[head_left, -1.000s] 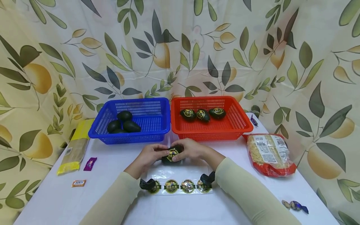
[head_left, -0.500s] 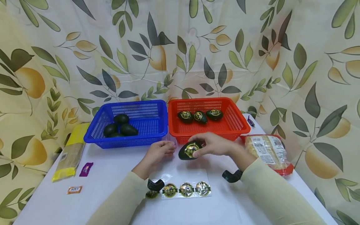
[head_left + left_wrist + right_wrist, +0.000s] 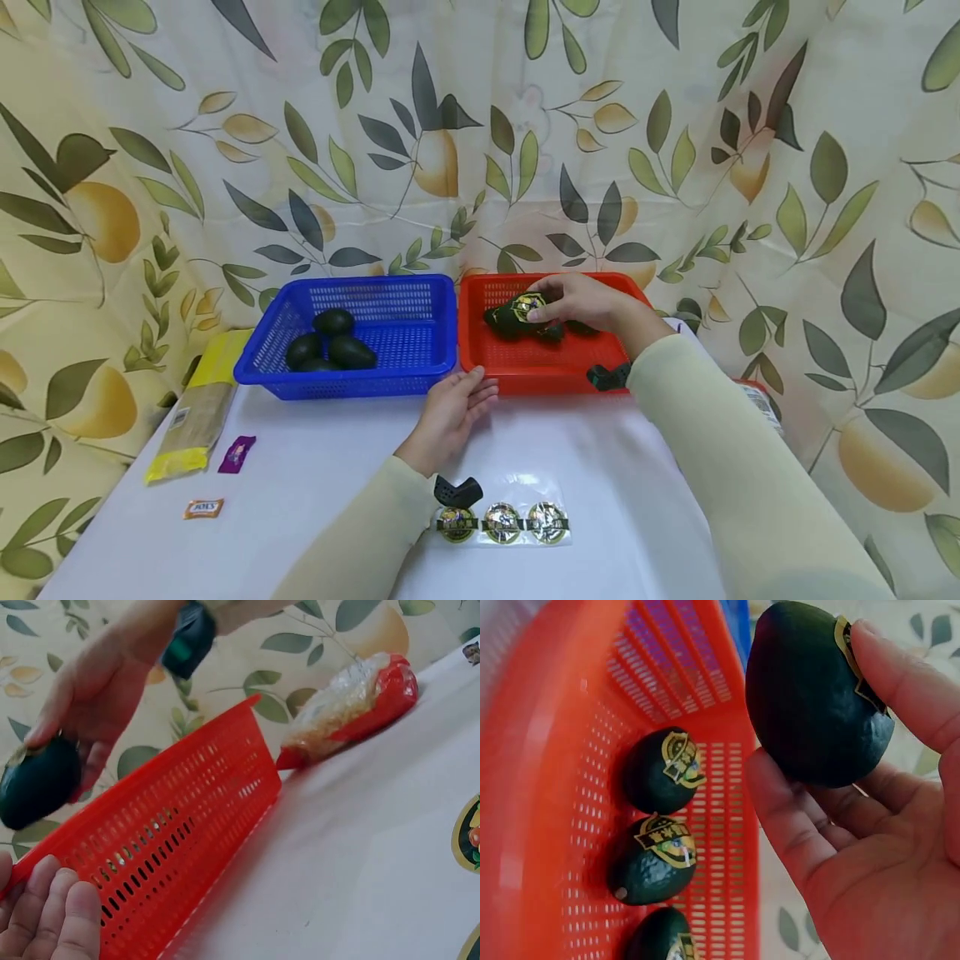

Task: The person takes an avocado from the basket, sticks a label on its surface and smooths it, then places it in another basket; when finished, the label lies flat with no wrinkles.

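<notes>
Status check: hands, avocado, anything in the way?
Right hand holds stickered avocado over red basket. Left hand at basket's near side. Three stickered avocados inside.

Indoor spot, booth-like; kind of building cannot be told. A white-topped table [image 3: 300, 467] is closed in at back and sides by a hanging curtain [image 3: 480, 79], printed with leaves and orange fruit, its folds plainly seen. A makeshift work corner is suggested by the layout: blue basket [image 3: 345, 386] and red basket [image 3: 547, 384] set side by side, a strip of round labels [image 3: 502, 523] laid in front. Household groceries are scattered towards the edges: yellow packet [image 3: 198, 408], wrapped sweets [image 3: 237, 454].
</notes>
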Tool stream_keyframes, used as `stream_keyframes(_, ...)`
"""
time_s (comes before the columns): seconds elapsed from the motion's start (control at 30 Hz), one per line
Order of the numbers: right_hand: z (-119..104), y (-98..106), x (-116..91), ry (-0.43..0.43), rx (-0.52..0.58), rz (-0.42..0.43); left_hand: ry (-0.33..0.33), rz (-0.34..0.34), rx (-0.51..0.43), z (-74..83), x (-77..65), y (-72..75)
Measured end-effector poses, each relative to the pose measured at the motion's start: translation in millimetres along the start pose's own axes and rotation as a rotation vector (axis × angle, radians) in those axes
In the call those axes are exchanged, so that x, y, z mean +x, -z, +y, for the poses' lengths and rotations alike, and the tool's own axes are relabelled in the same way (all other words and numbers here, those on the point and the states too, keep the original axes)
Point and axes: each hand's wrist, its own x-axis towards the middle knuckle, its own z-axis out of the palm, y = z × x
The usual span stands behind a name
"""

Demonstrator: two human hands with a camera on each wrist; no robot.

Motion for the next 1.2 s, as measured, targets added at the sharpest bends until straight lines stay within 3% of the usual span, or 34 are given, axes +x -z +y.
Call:
stream_keyframes(0.23,16,-9,53,-0.105,0.213,-0.095,-0.013,0.033,0.001,-1.8,1.3,0.6)
stream_keyframes(0.33,22,-12,66,-0.165,0.216,-0.115,0.001,0.038,0.013,-1.6,1.4,0.3)
stream_keyframes(0.53,21,-20,79,-0.198,0.039,-0.140,0.006,0.043,0.041,-3.5,1.5,2.3)
stream_keyframes(0.77,12,-25,90,-0.261,-0.250,-0.249,-0.007,0.027,0.036,0.0,3.3,4.2)
stream_keyframes(1.03,7,-34,94,-0.415,-0.271,-0.377,-0.010,0.010,0.035,0.9,1.7,3.6)
stream_keyframes(1.2,-3,-38,97,-0.408,-0.337,-0.375,0.000,-0.001,0.057,1.9,0.3,11.0)
